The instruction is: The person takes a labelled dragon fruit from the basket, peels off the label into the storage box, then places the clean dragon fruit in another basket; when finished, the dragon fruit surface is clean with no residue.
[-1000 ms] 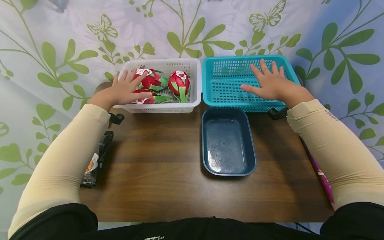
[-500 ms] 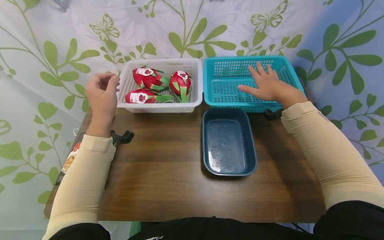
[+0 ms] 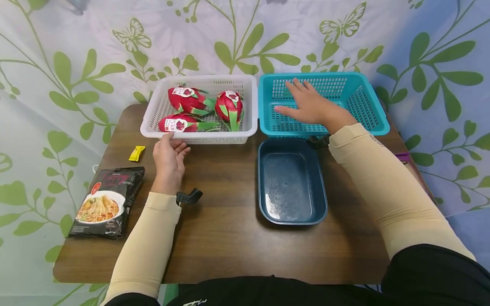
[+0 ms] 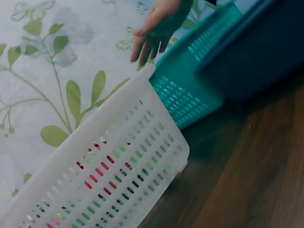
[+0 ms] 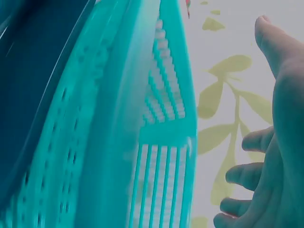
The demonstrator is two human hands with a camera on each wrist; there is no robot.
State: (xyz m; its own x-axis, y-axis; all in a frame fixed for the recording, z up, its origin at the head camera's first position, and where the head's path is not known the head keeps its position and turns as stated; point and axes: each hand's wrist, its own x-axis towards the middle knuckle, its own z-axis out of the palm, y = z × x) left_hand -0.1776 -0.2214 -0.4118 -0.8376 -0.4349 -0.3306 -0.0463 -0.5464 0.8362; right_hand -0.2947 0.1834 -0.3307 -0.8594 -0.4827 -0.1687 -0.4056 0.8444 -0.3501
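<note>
Three red dragon fruits with green scales and white labels lie in the white basket (image 3: 250, 106): one at the back (image 3: 191, 102), one at the front left (image 3: 174, 124), one on the right (image 3: 229, 108). My left hand (image 3: 168, 163) is at the front left of that basket, fingertips close to its rim, fingers loosely bent and holding nothing. Over the teal basket (image 3: 369, 102) my right hand (image 3: 311, 106) stretches with straight fingers and nothing in its grasp. In the right wrist view, the thumb and fingers of this right hand (image 5: 285, 137) spread apart beside the teal rim.
A dark blue tub (image 3: 292, 182) stands in front of the teal basket. To the left lie a black noodle packet (image 3: 105, 204) and a small yellow sachet (image 3: 136, 153) on the wooden table (image 3: 218, 242). A purple package (image 3: 403, 157) shows at the right edge. Behind hangs a leaf-patterned curtain (image 3: 283, 25).
My left hand has swung off the white basket's left side, then right and down to its front, uncovering the fruits, packet and sachet. My right hand has slid left over the teal basket.
</note>
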